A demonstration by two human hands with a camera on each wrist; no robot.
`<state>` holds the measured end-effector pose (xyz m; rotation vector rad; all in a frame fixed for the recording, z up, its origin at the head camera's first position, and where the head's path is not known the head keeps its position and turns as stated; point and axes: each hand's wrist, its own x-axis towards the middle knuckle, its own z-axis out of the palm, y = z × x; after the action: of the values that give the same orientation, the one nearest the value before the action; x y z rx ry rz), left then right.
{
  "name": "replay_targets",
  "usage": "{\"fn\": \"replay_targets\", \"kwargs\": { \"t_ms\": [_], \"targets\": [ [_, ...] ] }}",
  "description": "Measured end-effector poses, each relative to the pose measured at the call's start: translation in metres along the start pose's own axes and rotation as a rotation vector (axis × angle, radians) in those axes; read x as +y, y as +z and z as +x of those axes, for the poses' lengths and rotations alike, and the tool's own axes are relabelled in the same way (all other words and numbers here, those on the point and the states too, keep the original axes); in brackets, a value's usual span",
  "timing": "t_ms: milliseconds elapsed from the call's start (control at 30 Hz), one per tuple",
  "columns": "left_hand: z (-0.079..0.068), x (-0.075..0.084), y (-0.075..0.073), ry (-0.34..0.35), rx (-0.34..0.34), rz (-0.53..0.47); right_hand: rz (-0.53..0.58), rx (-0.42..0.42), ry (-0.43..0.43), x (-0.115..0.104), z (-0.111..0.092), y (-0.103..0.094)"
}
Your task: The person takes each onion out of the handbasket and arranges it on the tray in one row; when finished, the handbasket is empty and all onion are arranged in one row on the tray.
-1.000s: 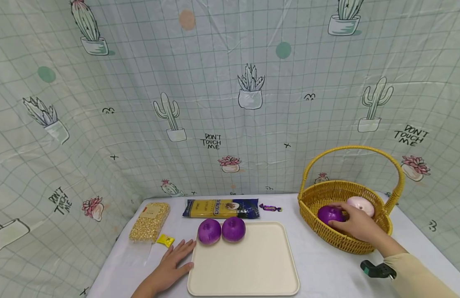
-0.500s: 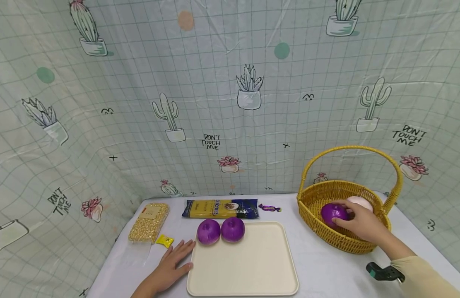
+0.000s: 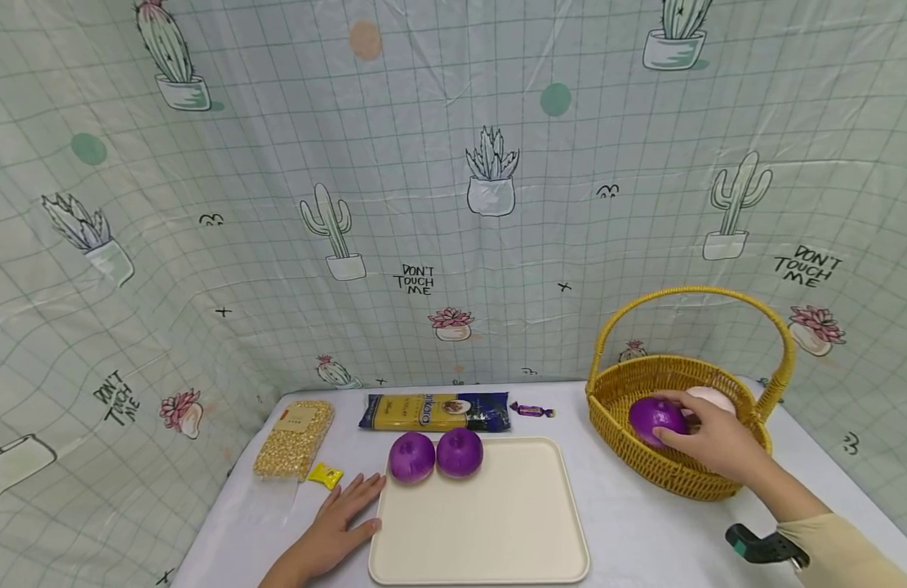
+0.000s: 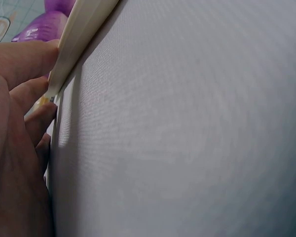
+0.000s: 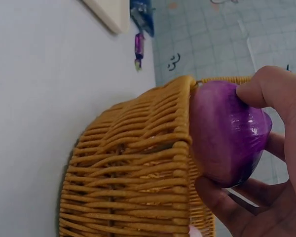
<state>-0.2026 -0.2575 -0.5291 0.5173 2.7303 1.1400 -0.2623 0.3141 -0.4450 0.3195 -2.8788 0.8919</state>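
Note:
My right hand (image 3: pixel 721 437) grips a purple onion (image 3: pixel 655 420), thumb on one side and fingers curled round the other. In the right wrist view the onion (image 5: pixel 227 133) sits at the rim of the yellow wicker basket (image 5: pixel 133 173), its lower part behind the weave. A pale pink round thing (image 3: pixel 710 398) lies in the basket, partly hidden by my hand. My left hand (image 3: pixel 340 523) rests by the left edge of the cream tray (image 3: pixel 482 531), fingers extended and fingertips touching the rim. Two more purple onions (image 3: pixel 412 457) stand side by side at the tray's back left corner.
Behind the tray lies a blue and yellow pasta packet (image 3: pixel 434 412), with a purple wrapped candy (image 3: pixel 532 410) to its right. At the left are a bag of corn kernels (image 3: pixel 295 437) and a small yellow packet (image 3: pixel 325 474). The basket's handle (image 3: pixel 691 290) arches above it.
My right hand has closed more firmly on the onion and shifted it slightly to the right within the basket. The right forearm has moved right. My left hand stays at the tray.

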Motion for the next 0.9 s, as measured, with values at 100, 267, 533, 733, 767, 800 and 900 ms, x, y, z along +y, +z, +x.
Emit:
{"fn": "replay_targets", "kwargs": {
  "t_ms": [100, 267, 533, 733, 767, 800, 900],
  "targets": [
    [0.001, -0.004, 0.002, 0.019, 0.018, -0.003, 0.015, 0.002, -0.017, -0.008, -0.002, -0.002],
    [0.000, -0.006, 0.003, 0.022, 0.023, 0.004, 0.051, -0.014, -0.050, -0.020, -0.003, -0.002],
    [0.000, 0.002, -0.001, -0.031, -0.027, 0.009, 0.112, -0.046, -0.082, -0.035, -0.004, 0.005],
    [-0.001, 0.003, -0.001, -0.039, -0.028, 0.014, 0.125, -0.057, -0.117, -0.045, -0.005, 0.015],
    [-0.001, 0.003, -0.001, -0.042, -0.031, 0.011, 0.121, -0.059, -0.125, -0.046, -0.005, 0.017],
    [-0.001, 0.003, -0.002, -0.046, -0.032, 0.008, 0.120, -0.058, -0.128, -0.047, -0.005, 0.019],
    [-0.001, 0.003, -0.002, -0.047, -0.039, 0.009, 0.115, -0.054, -0.135, -0.050, -0.005, 0.025]
  ]
}}
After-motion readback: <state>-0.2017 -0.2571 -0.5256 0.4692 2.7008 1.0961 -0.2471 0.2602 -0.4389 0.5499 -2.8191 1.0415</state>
